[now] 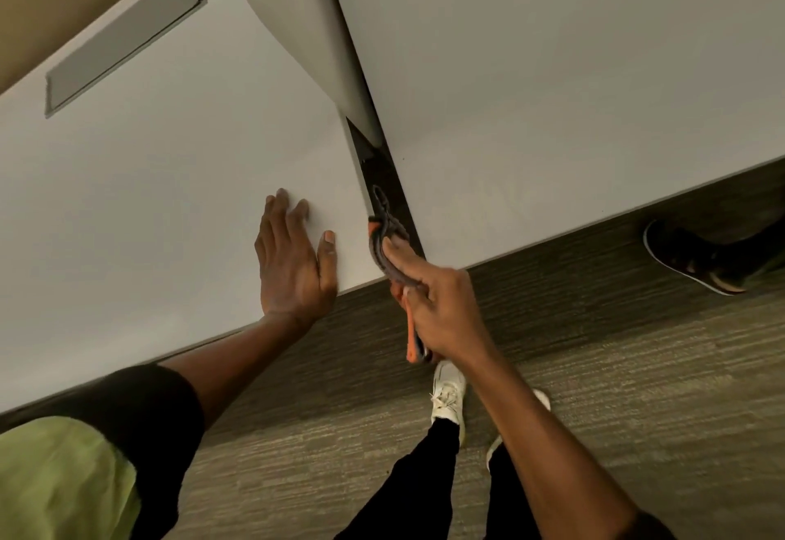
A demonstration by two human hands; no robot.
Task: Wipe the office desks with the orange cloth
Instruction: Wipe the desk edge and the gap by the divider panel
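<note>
Between the two white counters runs a narrow dark gap, and that is where the action is. The right hand (441, 301) is closed around the cloth (388, 242), fingers curled tight, thumb pressing it against the right edge of the left counter (148, 199). The cloth is bunched, grey on the outside with orange showing at its upper tip and at a tail that pokes out below the hand. Its top end reaches up into the gap, just beside the near corner of the left counter.

The left hand (293, 259) lies flat on that same counter, palm down, fingers spread wide, holding nothing, its heel at the near edge and thumb close to the corner. A black sleeve (157, 420) covers the arm at the elbow, with a light green garment (55, 484) below it.

Far left on that counter sits a long grey flap (123, 36) set into the surface. The right counter (573, 93) is bare white and stretches off to the far right.

Down on the carpet (616, 391), the person's white shoe (448, 391) shows beneath the right wrist, black trousers (420, 480) leading to it. Off to the right, a dark shoe (688, 255) with a light sole rests near the right counter's edge.
</note>
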